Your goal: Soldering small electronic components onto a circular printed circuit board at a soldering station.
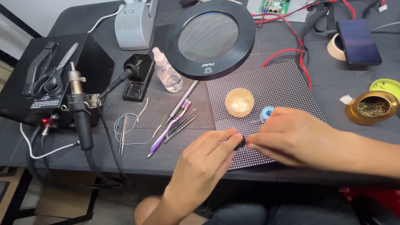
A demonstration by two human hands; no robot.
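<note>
Left hand at panel edge

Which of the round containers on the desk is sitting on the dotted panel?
The pale amber tub; it sits on the panel, while the brass pot stands on bare desk at far right.

A dark wood-grain worktop fills the view under even light, with pale floor below its front edge and a light wall behind.
</note>
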